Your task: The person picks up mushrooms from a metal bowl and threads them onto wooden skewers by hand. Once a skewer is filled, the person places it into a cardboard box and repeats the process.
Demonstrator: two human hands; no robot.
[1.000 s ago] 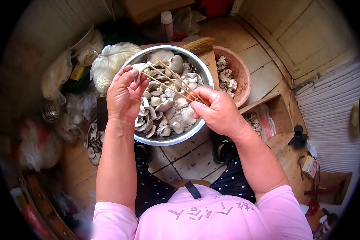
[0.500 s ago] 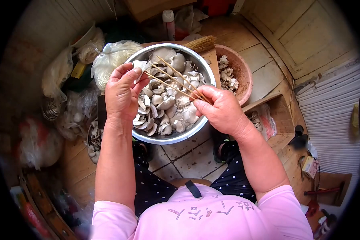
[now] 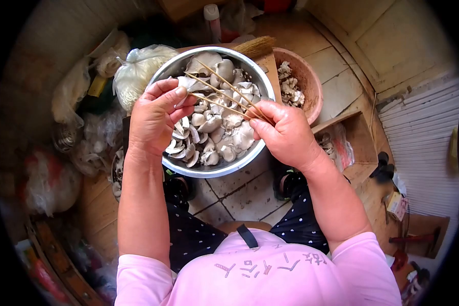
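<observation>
My right hand (image 3: pixel 284 131) is closed around several thin bamboo skewers (image 3: pixel 220 93), which fan out up and to the left. Between the thumb and fingers of my left hand (image 3: pixel 158 113) is a pale oyster mushroom (image 3: pixel 189 84), partly covered by the fingers. The tip of the lowest skewer meets the left fingertips at this mushroom. Both hands are above a large metal basin (image 3: pixel 215 172) heaped with grey and white oyster mushrooms (image 3: pixel 208 125). Some caps under the hands and skewers are hidden.
Right of the basin stands a pink tub (image 3: pixel 316 97) with mushroom scraps. A straw brush (image 3: pixel 256 46) lies behind the rim. At left is a plastic bag (image 3: pixel 140 71) with pale contents. A wooden box (image 3: pixel 361 140) sits at right, and a spray can (image 3: pixel 212 24) stands at the back.
The basin and surroundings sit slightly further left and higher in view. My left hand has shifted a little left, still pinching the mushroom; the right still grips the skewers.
</observation>
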